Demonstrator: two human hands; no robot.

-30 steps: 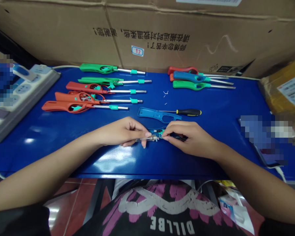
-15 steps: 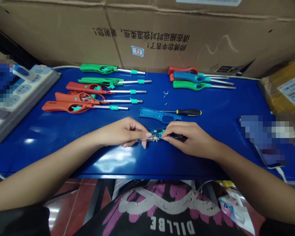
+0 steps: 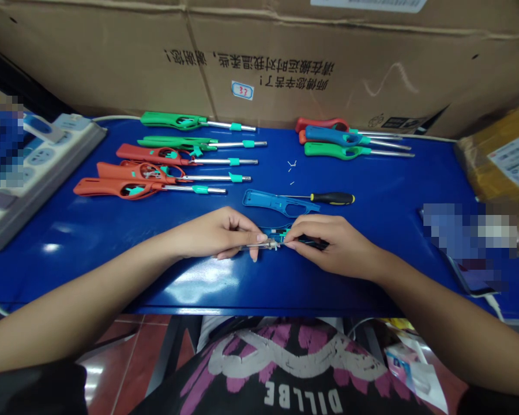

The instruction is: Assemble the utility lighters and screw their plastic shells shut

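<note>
Pinching a thin metal tube, the left hand has its grip closed. The right hand pinches the other end, mostly hiding the blue lighter body.

Even, moderately bright overhead light; white glare patches on the glossy blue table near its front edge. Centre sharp; wide-angle bending at edges, pixelated blocks left and right.
</note>
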